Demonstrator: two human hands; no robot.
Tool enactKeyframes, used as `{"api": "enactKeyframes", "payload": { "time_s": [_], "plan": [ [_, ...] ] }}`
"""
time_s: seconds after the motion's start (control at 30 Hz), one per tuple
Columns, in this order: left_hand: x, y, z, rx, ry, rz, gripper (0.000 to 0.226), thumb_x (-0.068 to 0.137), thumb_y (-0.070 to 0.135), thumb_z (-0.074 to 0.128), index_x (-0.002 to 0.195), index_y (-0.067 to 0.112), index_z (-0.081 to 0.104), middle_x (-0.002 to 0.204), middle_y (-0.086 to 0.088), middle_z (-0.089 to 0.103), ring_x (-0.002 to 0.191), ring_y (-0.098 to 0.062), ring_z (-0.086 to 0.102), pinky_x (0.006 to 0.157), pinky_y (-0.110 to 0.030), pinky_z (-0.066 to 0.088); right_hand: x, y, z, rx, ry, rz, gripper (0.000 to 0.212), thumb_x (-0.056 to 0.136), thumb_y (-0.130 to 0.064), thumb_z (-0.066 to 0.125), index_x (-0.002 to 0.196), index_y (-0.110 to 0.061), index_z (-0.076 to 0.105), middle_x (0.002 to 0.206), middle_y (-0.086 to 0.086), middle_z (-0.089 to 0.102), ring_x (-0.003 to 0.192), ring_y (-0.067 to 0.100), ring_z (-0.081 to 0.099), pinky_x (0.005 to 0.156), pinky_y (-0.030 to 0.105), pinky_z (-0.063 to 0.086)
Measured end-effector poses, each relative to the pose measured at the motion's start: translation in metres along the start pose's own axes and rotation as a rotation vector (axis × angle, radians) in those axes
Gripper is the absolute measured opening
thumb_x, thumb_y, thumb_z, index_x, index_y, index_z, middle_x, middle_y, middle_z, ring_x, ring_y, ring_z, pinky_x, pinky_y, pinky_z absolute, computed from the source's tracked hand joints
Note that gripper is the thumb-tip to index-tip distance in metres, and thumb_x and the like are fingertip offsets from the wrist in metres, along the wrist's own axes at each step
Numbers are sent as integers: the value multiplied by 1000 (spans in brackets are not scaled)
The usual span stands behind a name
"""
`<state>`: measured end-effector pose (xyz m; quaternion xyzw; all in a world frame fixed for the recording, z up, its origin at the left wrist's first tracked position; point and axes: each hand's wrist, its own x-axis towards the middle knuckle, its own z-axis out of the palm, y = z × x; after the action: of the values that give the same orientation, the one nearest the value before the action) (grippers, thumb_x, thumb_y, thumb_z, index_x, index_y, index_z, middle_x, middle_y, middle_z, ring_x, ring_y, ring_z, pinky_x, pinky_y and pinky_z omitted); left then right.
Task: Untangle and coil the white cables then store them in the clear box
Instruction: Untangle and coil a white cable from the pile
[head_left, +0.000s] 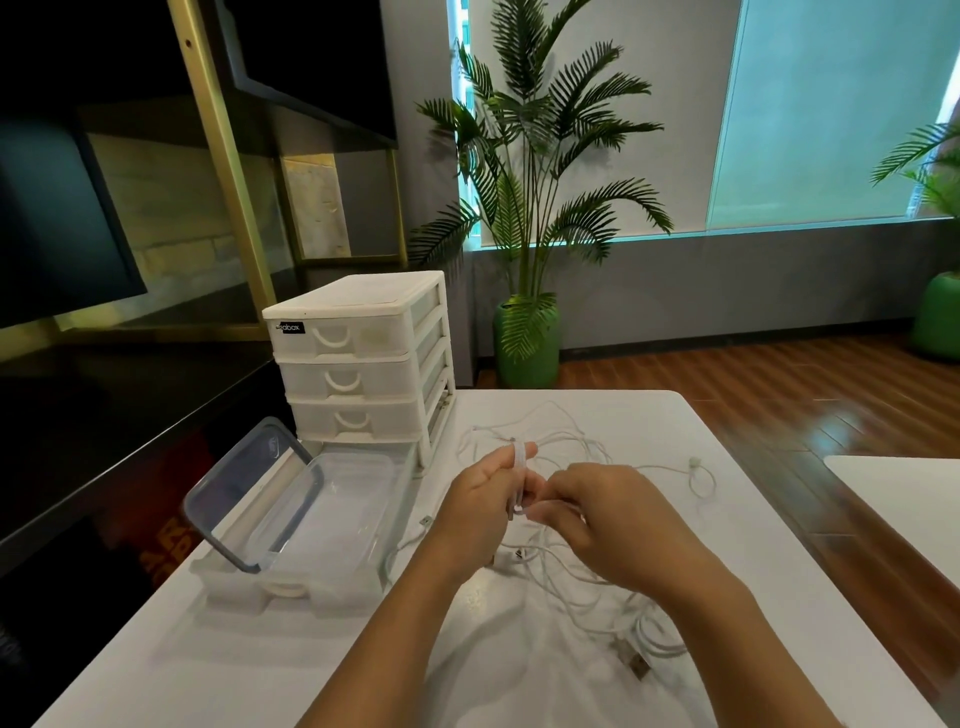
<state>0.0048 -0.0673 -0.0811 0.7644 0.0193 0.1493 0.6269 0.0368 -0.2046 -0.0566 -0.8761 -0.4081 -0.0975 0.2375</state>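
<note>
On the left of the white worktop (260, 670) sits the clear box (332, 525), its lid (249, 493) leaning on its left rim. Behind stands a drawer unit (363, 364); its black label is too blurred to read. My left hand (478, 514) has a white cable coil (519, 480) wound round its fingers; my right hand (597, 525) pinches the strand. Tangled white cables (597, 592) sprawl beneath and rightward.

Left hand (480, 512), right hand (597, 525) both pinching.
</note>
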Motion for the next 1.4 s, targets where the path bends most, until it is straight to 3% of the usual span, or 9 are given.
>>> {"api": "enactKeyframes", "payload": {
  "time_s": [0.17, 0.3, 0.5, 0.63, 0.73, 0.9, 1.1, 1.23, 1.4],
  "plan": [
    [-5, 0, -2, 15, -211, 1, 24, 90, 12, 40, 82, 4, 62, 65, 8, 59, 67, -7, 51, 62, -13, 40, -1, 8, -4, 192, 173, 67, 14, 83, -31, 65, 72, -23, 66, 68, -11, 59, 63, 5, 53, 61, 20, 41],
    [-8, 1, -2, -78, -343, -31, 35, 78, 15, 35, 85, -8, 60, 59, 7, 58, 65, -6, 55, 77, -28, 44, 0, 12, -5, 538, 422, 200, 16, 78, -24, 72, 67, -22, 60, 68, -10, 61, 64, 2, 56, 57, 11, 41],
    [-13, 8, 7, -470, -352, -115, 31, 78, 6, 41, 59, 15, 64, 52, 0, 39, 57, -14, 38, 57, -22, 36, 1, 11, 1, 645, 211, 245, 14, 87, -31, 58, 81, -18, 62, 75, -9, 65, 64, 0, 60, 67, 24, 51],
    [-10, 10, 0, -605, -302, -135, 25, 74, 9, 44, 63, 9, 66, 52, -2, 39, 59, -15, 38, 56, -21, 39, 1, 16, -3, 801, 23, 215, 23, 83, -35, 53, 100, -30, 67, 97, -8, 70, 93, 7, 64, 87, 29, 50],
    [-9, 10, 2, -568, -305, -134, 31, 79, 4, 48, 56, 10, 67, 53, -1, 40, 60, -15, 34, 55, -20, 38, -2, 10, -2, 800, -26, 116, 23, 75, -25, 57, 93, -32, 70, 87, -7, 74, 89, 4, 66, 81, 19, 51],
    [-8, 7, 4, -562, -301, -170, 56, 89, -6, 31, 48, 10, 66, 56, -3, 41, 62, -14, 37, 57, -18, 44, 0, 1, 4, 709, 163, 81, 15, 83, -11, 66, 74, -23, 69, 61, -5, 67, 59, -1, 62, 62, 7, 45],
    [-10, 3, 6, -504, -413, -121, 34, 93, 5, 39, 74, 11, 67, 71, 0, 56, 75, -16, 50, 78, -25, 45, 4, 5, 5, 832, 224, 230, 19, 81, -15, 67, 64, -8, 71, 49, 1, 60, 49, 11, 56, 58, 28, 49],
    [-9, -2, 12, -148, -347, -79, 34, 96, 8, 46, 72, 20, 67, 75, 5, 63, 88, -22, 51, 88, -32, 40, 5, 9, 7, 756, 308, 308, 23, 78, -19, 71, 60, -33, 71, 69, 0, 66, 71, 12, 63, 72, 30, 51],
    [-9, 4, 19, 8, -275, -75, 22, 96, 11, 48, 118, 14, 45, 81, 2, 66, 83, -14, 61, 82, -26, 47, 4, 10, 8, 713, 365, 395, 8, 81, -24, 68, 77, -25, 74, 74, -9, 69, 72, 8, 64, 68, 26, 50]
  ]
}}
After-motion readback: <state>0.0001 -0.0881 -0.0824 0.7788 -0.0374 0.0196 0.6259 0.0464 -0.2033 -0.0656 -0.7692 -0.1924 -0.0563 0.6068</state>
